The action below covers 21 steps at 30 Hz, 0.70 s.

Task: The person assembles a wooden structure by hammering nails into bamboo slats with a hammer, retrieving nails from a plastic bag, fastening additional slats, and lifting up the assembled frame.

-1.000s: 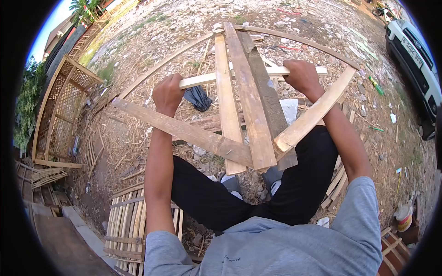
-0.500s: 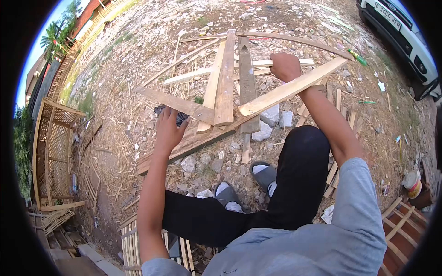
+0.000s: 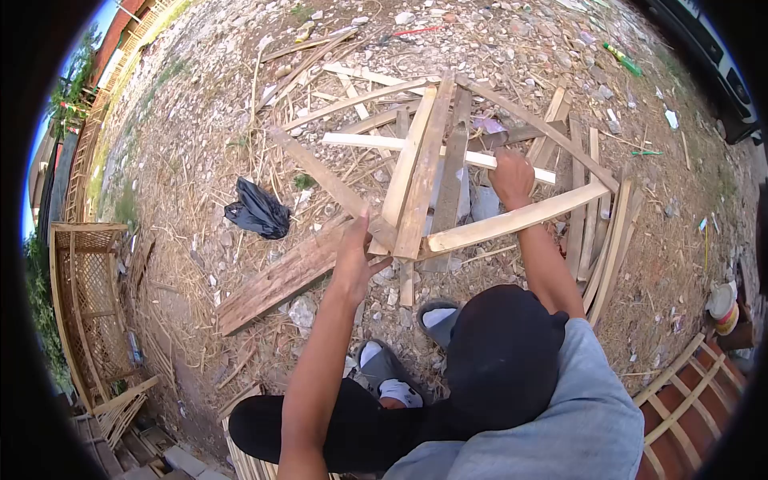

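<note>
A fan-shaped wooden frame (image 3: 422,168), made of several nailed slats, stands before my knees. My right hand (image 3: 512,176) is closed round a pale thin strip (image 3: 360,141) that crosses the frame. That forearm passes beneath the front pale slat (image 3: 520,218). At the frame's near left corner, my left hand (image 3: 352,260) touches the lower end of the left slat (image 3: 328,182), thumb and fingers apart. A thick weathered plank (image 3: 280,276) lies on the ground just left of this hand, and a black plastic bag (image 3: 258,210) lies farther left.
Loose wooden strips (image 3: 588,200) lie on the right. A lattice panel (image 3: 88,304) stands at the left, and a slatted piece (image 3: 680,400) is at lower right. Stones and straw cover the ground. A green bottle (image 3: 622,58) lies near a parked vehicle (image 3: 720,72).
My left hand has moved right, from beside the black bag to the frame's near corner. The bag now shows fully. My right hand keeps its hold on the pale strip; the view has tilted and shifted.
</note>
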Tool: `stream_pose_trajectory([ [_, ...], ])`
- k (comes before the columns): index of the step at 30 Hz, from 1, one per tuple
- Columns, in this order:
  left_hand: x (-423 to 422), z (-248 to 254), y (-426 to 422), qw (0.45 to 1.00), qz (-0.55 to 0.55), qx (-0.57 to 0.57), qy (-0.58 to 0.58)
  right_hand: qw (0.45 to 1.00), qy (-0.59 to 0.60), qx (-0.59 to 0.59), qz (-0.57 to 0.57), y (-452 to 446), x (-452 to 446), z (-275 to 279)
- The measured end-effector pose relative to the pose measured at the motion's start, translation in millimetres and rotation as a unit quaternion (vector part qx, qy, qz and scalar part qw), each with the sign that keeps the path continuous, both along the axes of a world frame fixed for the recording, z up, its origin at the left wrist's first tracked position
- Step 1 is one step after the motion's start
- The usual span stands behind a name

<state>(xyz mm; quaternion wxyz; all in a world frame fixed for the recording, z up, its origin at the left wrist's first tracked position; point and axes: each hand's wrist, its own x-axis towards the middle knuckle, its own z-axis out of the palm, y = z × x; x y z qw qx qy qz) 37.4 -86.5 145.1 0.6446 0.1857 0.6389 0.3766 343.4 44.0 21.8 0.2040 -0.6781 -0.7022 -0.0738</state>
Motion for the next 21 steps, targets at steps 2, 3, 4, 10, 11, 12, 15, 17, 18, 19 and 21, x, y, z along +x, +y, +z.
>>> stream_pose_trajectory([
  [2, 17, -14, 4, 0.998, -0.012, 0.001, 0.061, 1.000, 0.000, -0.017, -0.003, -8, 1, -17],
  [3, 19, -22, 4, 0.999, -0.001, 0.001, 0.051, 1.000, 0.001, -0.018, -0.003, -6, 0, -23],
  [4, 20, -30, 3, 0.999, 0.009, 0.001, 0.039, 0.999, 0.007, -0.031, -0.006, -8, -1, -28],
  [10, 26, -55, -12, 0.998, 0.011, 0.012, 0.068, 0.994, 0.004, -0.005, 0.105, -31, -4, -29],
  [11, 25, -59, -14, 0.998, 0.002, 0.006, 0.069, 0.990, -0.006, 0.010, 0.138, -44, -7, -27],
  [12, 28, -59, -16, 0.997, 0.016, 0.007, 0.073, 0.985, -0.015, 0.025, 0.172, -59, -8, -25],
  [15, 33, -60, -14, 0.996, 0.040, 0.034, 0.076, 0.975, 0.012, -0.123, 0.185, -138, 9, -34],
  [17, 29, -71, -15, 0.994, 0.036, 0.075, 0.068, 0.968, 0.051, -0.189, 0.157, -208, 22, -30],
  [18, 27, -76, -16, 0.994, 0.043, 0.081, 0.060, 0.963, 0.076, -0.208, 0.150, -239, 30, -29],
  [19, 25, -82, -17, 0.993, 0.039, 0.089, 0.068, 0.959, 0.099, -0.222, 0.143, -265, 36, -27],
  [21, 22, -90, -21, 0.991, 0.029, 0.102, 0.084, 0.947, 0.135, -0.275, 0.100, -311, 46, -26],
])
